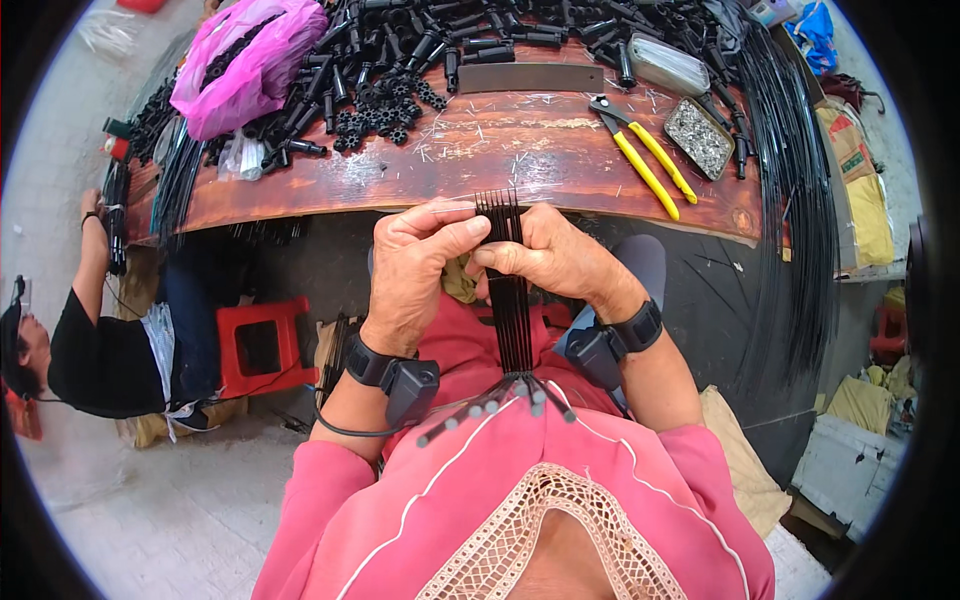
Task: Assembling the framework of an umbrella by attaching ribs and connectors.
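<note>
A flat row of thin black rods [512,322], much like umbrella ribs, runs upright in front of my body. Its top ends fan out just below the table edge, and its lower part gathers to a point from which several grey-tipped ends [490,405] spread over my pink top. My left hand [420,250] pinches the rods near their top from the left, thumb across them. From the right, my right hand [560,258] grips the same rods a little lower, its thumb laid over the front. Its curled fingers are partly hidden behind the rods.
The wooden table [420,180] carries yellow-handled pliers [650,160], a tin of small metal bits [698,138], a dark metal bar [530,78], black plastic tubes [480,45] and a pink bag [250,65]. Long black rods [795,200] hang at right. A person [110,340] sits left by a red stool [265,345].
</note>
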The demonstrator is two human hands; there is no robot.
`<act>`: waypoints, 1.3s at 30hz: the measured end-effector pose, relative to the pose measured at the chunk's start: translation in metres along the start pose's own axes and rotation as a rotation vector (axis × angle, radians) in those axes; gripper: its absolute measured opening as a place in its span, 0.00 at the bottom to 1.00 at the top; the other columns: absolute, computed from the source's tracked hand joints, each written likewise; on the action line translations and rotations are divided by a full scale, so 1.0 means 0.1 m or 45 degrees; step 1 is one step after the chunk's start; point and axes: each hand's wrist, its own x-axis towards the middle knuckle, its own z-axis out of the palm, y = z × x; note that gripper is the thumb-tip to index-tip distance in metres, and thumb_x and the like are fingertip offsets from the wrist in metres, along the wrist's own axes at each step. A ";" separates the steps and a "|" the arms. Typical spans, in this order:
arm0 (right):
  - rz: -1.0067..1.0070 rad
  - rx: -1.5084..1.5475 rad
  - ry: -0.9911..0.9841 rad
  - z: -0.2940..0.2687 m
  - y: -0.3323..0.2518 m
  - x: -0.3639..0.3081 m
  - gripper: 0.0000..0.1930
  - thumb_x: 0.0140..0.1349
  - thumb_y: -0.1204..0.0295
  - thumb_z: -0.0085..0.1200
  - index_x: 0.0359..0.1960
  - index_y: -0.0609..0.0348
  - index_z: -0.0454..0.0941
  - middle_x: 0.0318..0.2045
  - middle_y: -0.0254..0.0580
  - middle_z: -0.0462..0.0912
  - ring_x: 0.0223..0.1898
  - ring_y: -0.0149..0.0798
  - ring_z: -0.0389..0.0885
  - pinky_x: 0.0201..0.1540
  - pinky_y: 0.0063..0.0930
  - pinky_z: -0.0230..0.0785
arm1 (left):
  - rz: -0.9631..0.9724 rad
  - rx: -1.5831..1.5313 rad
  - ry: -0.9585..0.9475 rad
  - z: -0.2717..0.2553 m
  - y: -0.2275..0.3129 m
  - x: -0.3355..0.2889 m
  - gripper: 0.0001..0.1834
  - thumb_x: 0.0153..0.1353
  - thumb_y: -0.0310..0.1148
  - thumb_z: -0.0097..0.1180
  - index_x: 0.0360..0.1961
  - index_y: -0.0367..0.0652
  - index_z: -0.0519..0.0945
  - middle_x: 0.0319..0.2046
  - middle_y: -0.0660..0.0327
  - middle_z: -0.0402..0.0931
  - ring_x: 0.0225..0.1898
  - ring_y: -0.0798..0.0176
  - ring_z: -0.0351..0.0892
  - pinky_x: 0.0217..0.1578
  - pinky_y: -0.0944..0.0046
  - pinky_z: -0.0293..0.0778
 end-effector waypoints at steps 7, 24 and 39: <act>-0.015 0.054 0.042 0.07 -0.02 -0.02 0.13 0.63 0.67 0.53 0.34 0.67 0.79 0.24 0.38 0.82 0.27 0.29 0.81 0.31 0.22 0.72 | 0.030 -0.118 0.111 0.02 -0.02 -0.04 0.08 0.58 0.24 0.62 0.38 0.31 0.82 0.26 0.60 0.80 0.21 0.71 0.76 0.20 0.72 0.73; 0.061 0.215 0.012 -0.06 0.05 -0.07 0.15 0.67 0.66 0.53 0.44 0.68 0.78 0.32 0.40 0.83 0.33 0.34 0.84 0.37 0.28 0.80 | 0.206 -0.049 0.183 0.10 -0.06 0.05 0.06 0.65 0.27 0.55 0.42 0.36 0.77 0.34 0.59 0.81 0.33 0.66 0.80 0.37 0.66 0.77; 0.032 0.265 0.056 -0.01 -0.04 -0.17 0.09 0.66 0.71 0.50 0.38 0.65 0.77 0.29 0.37 0.82 0.33 0.31 0.83 0.36 0.26 0.77 | -0.049 -0.150 -0.006 0.14 -0.09 -0.04 0.05 0.61 0.24 0.59 0.36 0.35 0.79 0.27 0.61 0.79 0.22 0.72 0.75 0.19 0.71 0.72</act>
